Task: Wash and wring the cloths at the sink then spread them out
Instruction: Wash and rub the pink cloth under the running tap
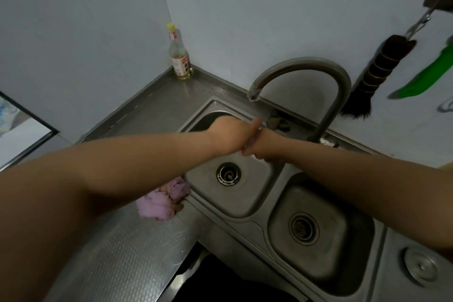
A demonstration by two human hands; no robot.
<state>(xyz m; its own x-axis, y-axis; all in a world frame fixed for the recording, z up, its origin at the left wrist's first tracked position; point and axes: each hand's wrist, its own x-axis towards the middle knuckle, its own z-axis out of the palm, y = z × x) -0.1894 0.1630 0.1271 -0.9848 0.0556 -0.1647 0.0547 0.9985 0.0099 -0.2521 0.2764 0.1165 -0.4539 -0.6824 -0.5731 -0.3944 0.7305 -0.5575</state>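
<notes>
Both my hands meet over the left basin of the steel sink (247,208), just below the tap spout (255,92). My left hand (229,135) is curled, with its back toward me. My right hand (266,148) is pressed against it, fingers curled underneath. A sliver of a pale pink cloth (250,142) shows between the two hands; the rest of it is hidden in their grip. A second cloth (160,200), pink and crumpled, lies on the counter at the basin's left rim, partly under my left forearm. No water stream is visible from the tap.
The right basin (318,193) is bare apart from its drain. A bottle (180,56) stands in the back corner. A dark brush (375,73) and a green tool (424,78) hang on the wall. A round metal lid (420,266) sits at the lower right.
</notes>
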